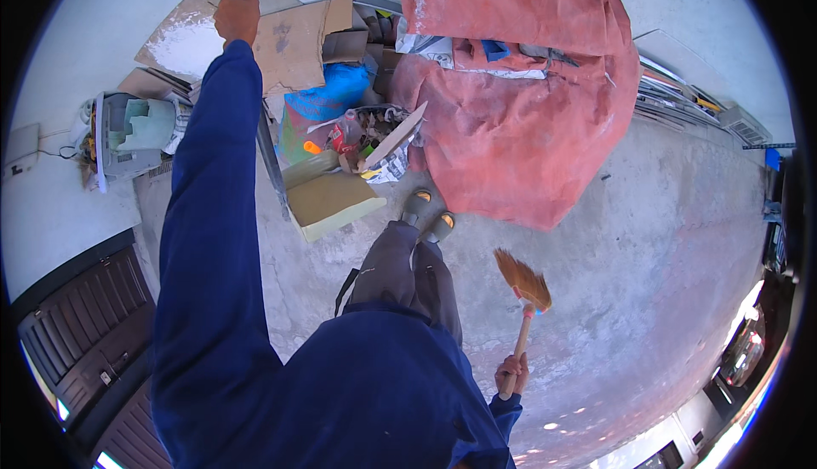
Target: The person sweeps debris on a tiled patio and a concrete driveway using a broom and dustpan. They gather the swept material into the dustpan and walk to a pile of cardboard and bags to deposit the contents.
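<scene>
My left arm stretches far forward, and my left hand (237, 18) is closed on the dark grip of a long-handled dustpan. Its dark pole runs down behind my sleeve to a yellowish box-shaped pan (336, 205) on the floor, left of my feet. The middle of the pole is hidden by my arm. Low on the right, my right hand (512, 374) is wrapped round the wooden handle of a broom (526, 283). Its brown bristles point up and away from me, held apart from the pan.
Past the pan lies a heap with a blue sack (328, 94), a clear bottle (345, 133) and cardboard (294, 39). A large reddish sheet (519, 137) covers a pile ahead. A grey plastic bin (132, 141) stands left. Boards (672, 86) lean along the right wall.
</scene>
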{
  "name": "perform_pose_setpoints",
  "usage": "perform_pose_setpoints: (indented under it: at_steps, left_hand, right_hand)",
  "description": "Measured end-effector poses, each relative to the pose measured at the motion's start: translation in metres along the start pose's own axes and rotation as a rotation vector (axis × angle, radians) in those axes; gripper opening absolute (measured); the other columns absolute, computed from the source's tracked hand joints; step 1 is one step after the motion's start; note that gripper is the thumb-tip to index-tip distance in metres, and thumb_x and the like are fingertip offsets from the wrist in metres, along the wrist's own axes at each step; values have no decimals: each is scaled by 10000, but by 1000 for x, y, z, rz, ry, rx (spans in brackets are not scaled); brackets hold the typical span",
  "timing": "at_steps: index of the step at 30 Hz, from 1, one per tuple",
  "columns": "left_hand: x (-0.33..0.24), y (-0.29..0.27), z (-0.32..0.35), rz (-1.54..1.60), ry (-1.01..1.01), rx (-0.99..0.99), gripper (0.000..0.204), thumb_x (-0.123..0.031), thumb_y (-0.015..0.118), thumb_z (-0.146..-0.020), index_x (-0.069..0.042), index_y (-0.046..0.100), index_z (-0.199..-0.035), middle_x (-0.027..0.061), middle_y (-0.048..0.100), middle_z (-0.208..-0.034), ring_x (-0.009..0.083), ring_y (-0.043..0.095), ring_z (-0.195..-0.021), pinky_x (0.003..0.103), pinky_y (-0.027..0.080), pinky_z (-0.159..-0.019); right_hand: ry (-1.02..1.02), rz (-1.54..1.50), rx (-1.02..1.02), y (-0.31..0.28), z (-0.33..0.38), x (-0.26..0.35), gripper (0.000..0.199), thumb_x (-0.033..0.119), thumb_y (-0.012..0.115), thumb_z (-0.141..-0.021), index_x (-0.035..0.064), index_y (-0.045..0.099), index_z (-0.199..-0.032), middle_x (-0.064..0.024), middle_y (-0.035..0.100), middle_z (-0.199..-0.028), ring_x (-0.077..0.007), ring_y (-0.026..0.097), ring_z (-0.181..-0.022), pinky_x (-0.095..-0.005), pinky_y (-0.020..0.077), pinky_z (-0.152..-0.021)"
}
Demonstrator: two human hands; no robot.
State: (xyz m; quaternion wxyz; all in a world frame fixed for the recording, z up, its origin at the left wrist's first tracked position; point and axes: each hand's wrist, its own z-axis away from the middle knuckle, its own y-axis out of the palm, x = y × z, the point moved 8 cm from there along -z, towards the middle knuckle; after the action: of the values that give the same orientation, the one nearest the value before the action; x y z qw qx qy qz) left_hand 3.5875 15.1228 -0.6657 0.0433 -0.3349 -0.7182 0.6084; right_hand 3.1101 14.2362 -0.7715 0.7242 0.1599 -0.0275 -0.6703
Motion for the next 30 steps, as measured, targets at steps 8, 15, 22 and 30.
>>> perform_pose_setpoints:
  at_steps: [8,15,22,30]
  left_hand:
    - [6,-4,-61,21,38,70,677,-664,557,-778,-6,708,-821,130,683,-688,328,686,-819,419,521,-777]
    - [-6,13,-29,24,62,84,648,-620,592,-776,7,700,-895,206,680,-826,363,670,-872,435,518,-801]
    - [-6,-17,1,55,114,47,657,-598,638,-760,34,681,-937,255,668,-959,423,641,-952,476,500,-852]
    - [-20,-90,-3,59,177,-30,637,-635,599,-771,-2,671,-786,184,659,-733,365,665,-798,438,505,-805]
  right_hand:
    - [72,193,107,28,14,-52,381,376,468,-988,20,489,-855,19,420,-618,-65,436,-457,-230,399,-466]
    - [69,337,47,15,7,-46,427,423,428,-992,36,544,-853,26,407,-576,-73,412,-426,-248,374,-425]
    - [-41,648,-71,-6,2,-28,348,409,480,-979,127,520,-779,57,338,-509,-57,339,-365,-233,322,-360]
    - [-29,711,-122,8,-8,-25,343,410,500,-971,137,514,-764,58,335,-503,-58,335,-361,-234,322,-358]
